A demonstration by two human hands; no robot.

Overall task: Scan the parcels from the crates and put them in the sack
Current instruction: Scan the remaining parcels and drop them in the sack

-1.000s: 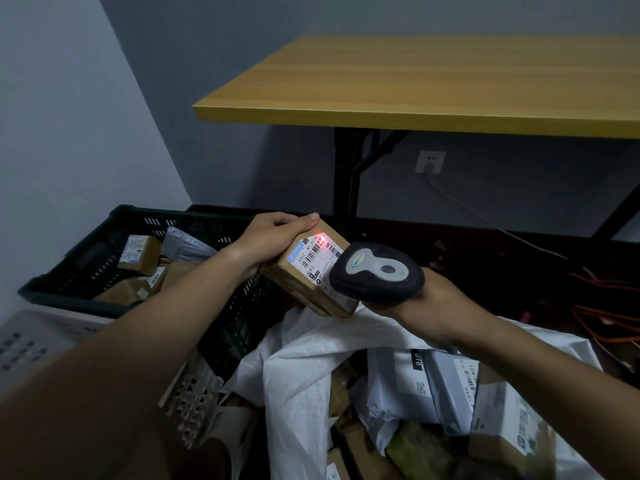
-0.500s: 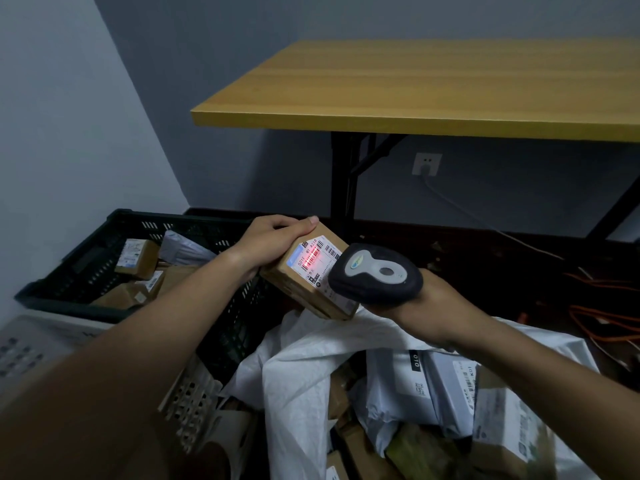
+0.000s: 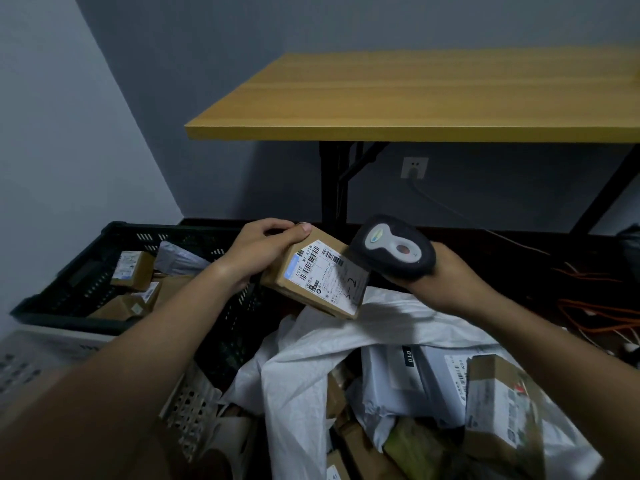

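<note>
My left hand [image 3: 263,249] grips a small brown cardboard parcel [image 3: 320,277] by its top left corner, label side up, tilted above the sack. My right hand [image 3: 446,277] holds a dark handheld scanner [image 3: 393,252] just right of the parcel, its head raised and turned away from the label. No red light shows on the label. Below both hands the white sack [image 3: 311,362] gapes open, holding several grey mailers and brown boxes. The black crate [image 3: 86,271] at the left holds several more parcels.
A white perforated crate [image 3: 41,355] sits at the lower left, partly under my left arm. A yellow-topped table [image 3: 415,98] on black legs stands ahead. Orange cables [image 3: 595,313] trail on the dark floor at the right. A wall socket [image 3: 414,168] is under the table.
The scanner has lifted and swung right, away from the label, and the red scan light has gone. The parcel has tipped a little lower toward the sack.
</note>
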